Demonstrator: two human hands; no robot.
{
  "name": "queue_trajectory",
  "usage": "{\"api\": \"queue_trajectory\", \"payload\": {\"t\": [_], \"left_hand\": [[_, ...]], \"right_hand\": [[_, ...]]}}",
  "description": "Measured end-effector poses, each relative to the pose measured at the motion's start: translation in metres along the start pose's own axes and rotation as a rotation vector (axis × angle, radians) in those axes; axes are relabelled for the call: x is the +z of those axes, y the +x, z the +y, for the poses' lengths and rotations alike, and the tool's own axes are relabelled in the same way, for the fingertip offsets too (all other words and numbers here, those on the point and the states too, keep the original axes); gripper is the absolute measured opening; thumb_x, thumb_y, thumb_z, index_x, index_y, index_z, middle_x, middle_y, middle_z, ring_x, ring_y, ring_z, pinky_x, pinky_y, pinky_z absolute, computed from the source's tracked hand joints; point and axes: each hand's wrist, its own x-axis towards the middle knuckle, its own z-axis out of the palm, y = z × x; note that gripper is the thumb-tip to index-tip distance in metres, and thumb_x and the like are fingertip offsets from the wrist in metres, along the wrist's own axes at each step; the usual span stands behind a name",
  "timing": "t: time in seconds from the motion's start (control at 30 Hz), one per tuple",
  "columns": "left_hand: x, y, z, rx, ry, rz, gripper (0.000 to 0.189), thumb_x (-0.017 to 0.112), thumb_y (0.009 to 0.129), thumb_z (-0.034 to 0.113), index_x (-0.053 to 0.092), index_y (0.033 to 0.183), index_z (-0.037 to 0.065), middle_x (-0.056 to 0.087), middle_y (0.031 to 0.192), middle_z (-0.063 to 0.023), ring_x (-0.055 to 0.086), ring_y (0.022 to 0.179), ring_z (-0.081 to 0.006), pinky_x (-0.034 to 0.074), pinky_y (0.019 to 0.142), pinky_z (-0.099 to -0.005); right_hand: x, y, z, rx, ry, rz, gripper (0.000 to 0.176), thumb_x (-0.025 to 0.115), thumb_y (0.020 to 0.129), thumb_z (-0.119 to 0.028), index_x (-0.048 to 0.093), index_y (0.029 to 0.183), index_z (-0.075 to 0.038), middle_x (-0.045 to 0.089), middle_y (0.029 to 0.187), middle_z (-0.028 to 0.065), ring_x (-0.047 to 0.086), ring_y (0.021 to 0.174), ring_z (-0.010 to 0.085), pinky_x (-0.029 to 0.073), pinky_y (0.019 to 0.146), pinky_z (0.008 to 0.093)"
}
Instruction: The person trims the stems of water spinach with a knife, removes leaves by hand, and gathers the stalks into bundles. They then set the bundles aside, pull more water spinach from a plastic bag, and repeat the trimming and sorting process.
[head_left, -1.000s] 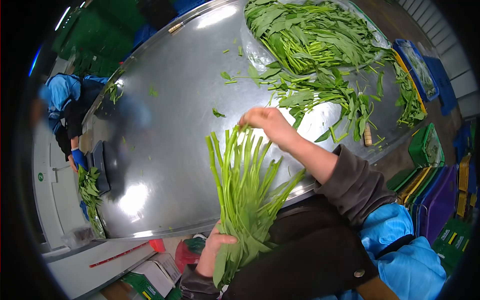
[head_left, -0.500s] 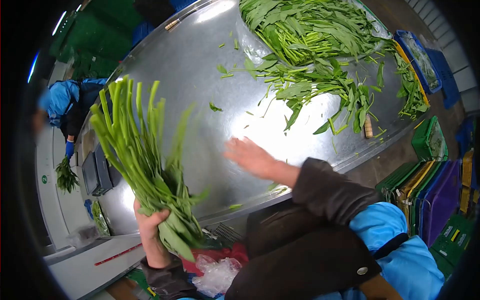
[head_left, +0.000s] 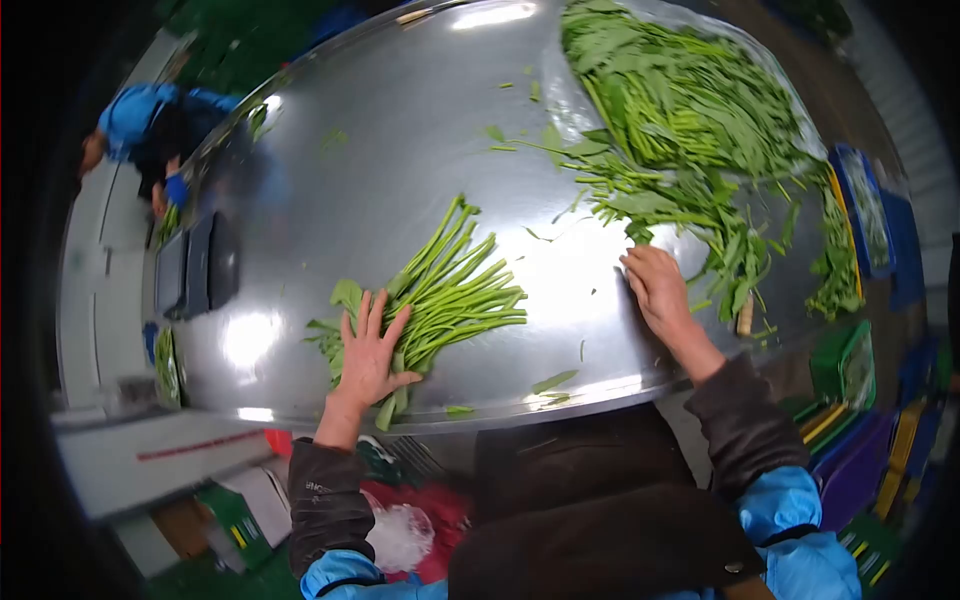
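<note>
A bunch of leafy greens (head_left: 450,305) lies on the metal table, its cut stems pointing up and right. My left hand (head_left: 368,360) rests with spread fingers on the leafy end of that bunch. Farther right, my right hand (head_left: 662,290) has its fingers drawn together, and a small green leaf (head_left: 638,232) shows at the fingertips. Close beyond it, loose stems and leaves (head_left: 690,205) spill from a large heap of greens (head_left: 690,95) on clear plastic.
A wooden handle (head_left: 745,315) lies among scraps near the right edge of the metal table (head_left: 400,130). Dark trays (head_left: 190,265) stand at the left. A co-worker in a blue jacket (head_left: 145,115) bends at the far left. Crates (head_left: 870,215) line the right side.
The bunch, held upright in my left hand before, now lies on the table under that hand. My right hand has moved right to the loose greens, and its fingers have closed.
</note>
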Motion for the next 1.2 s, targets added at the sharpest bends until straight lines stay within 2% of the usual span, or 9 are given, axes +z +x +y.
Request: {"api": "queue_trajectory", "payload": {"t": [0.17,0.3,0.4,0.57,0.63,0.8,0.87,1.03,1.2], "left_hand": [[-0.024,-0.027,0.036,-0.087,-0.128,0.448,0.082,0.078,0.065,0.042,0.046,0.133,0.009,0.032,0.146,-0.0198,0.024,0.138,-0.0407,0.017,0.106,-0.0636],[-0.011,-0.042,0.113,-0.301,-0.834,0.751,0.012,0.062,0.082,0.004,0.066,0.092,-0.001,0.066,0.092,-0.0123,0.063,0.085,-0.0257,0.049,0.08,-0.0316],[0.03,-0.034,0.16,-0.574,-1.277,0.399,0.011,0.06,0.09,0.006,0.067,0.094,-0.001,0.069,0.091,-0.0045,0.061,0.082,-0.0101,0.048,0.076,-0.0234],[0.054,-0.014,0.207,-0.68,-1.957,0.355,0.022,0.061,0.088,0.003,0.061,0.11,-0.002,0.066,0.103,-0.0112,0.064,0.095,-0.0186,0.05,0.087,-0.0297],[0.063,-0.017,0.207,-0.763,-2.001,0.387,0.024,0.06,0.089,0.003,0.06,0.112,-0.002,0.066,0.105,-0.0117,0.065,0.096,-0.0203,0.051,0.086,-0.0299],[0.074,-0.019,0.196,-1.051,-2.198,0.555,0.029,0.056,0.089,0.001,0.054,0.118,-0.005,0.061,0.113,-0.0187,0.063,0.102,-0.0277,0.052,0.09,-0.0358],[0.083,-0.01,0.192,-1.028,-2.27,0.643,0.031,0.056,0.089,0.001,0.052,0.119,-0.006,0.059,0.116,-0.0194,0.062,0.105,-0.0285,0.05,0.093,-0.0371],[0.094,0.032,0.188,-0.979,-2.411,0.859,0.038,0.057,0.09,0.008,0.047,0.124,-0.006,0.057,0.118,-0.0181,0.06,0.107,-0.0264,0.046,0.096,-0.0363],[0.087,0.052,0.172,-1.027,-2.537,0.767,0.046,0.061,0.089,0.017,0.044,0.129,0.0,0.055,0.118,-0.0106,0.051,0.116,-0.0242,0.04,0.1,-0.0382]], "right_hand": [[0.022,0.032,-0.02,0.065,0.262,-0.199,0.011,0.068,0.077,-0.017,0.066,0.078,-0.006,0.065,0.087,0.008,0.061,0.082,0.0273,0.048,0.068,0.0374],[0.055,0.084,-0.06,-0.118,0.329,-0.354,0.012,0.067,0.079,-0.014,0.065,0.088,-0.006,0.065,0.09,0.009,0.061,0.087,0.0287,0.049,0.077,0.0358],[0.083,0.137,-0.097,-0.378,0.395,-0.251,0.02,0.065,0.079,-0.013,0.062,0.099,-0.007,0.062,0.103,0.0097,0.058,0.098,0.0291,0.049,0.082,0.0375],[0.151,0.206,-0.097,-0.366,0.2,-0.146,0.023,0.06,0.079,-0.014,0.062,0.101,-0.007,0.06,0.113,0.011,0.053,0.109,0.031,0.046,0.088,0.0405],[0.159,0.225,-0.07,-0.446,0.128,-0.364,0.018,0.06,0.078,-0.014,0.065,0.093,-0.006,0.059,0.113,0.0131,0.053,0.107,0.0321,0.046,0.088,0.0418],[0.123,0.268,-0.029,-0.127,-0.353,-0.505,0.021,0.063,0.076,-0.013,0.063,0.093,-0.002,0.058,0.116,0.0175,0.052,0.109,0.0338,0.043,0.092,0.0429],[0.11,0.257,-0.043,-0.511,-0.08,0.063,0.028,0.063,0.072,-0.008,0.06,0.099,-0.002,0.057,0.111,0.0186,0.052,0.107,0.037,0.043,0.091,0.0435],[0.156,0.219,-0.137,-0.782,0.307,-0.281,0.032,0.062,0.079,-0.02,0.056,0.106,-0.004,0.055,0.116,0.0168,0.049,0.109,0.0322,0.038,0.095,0.0429],[0.161,0.153,-0.132,-0.646,0.225,-0.61,0.036,0.057,0.087,-0.032,0.057,0.105,-0.001,0.053,0.121,0.0185,0.046,0.115,0.033,0.042,0.092,0.0419]]}}
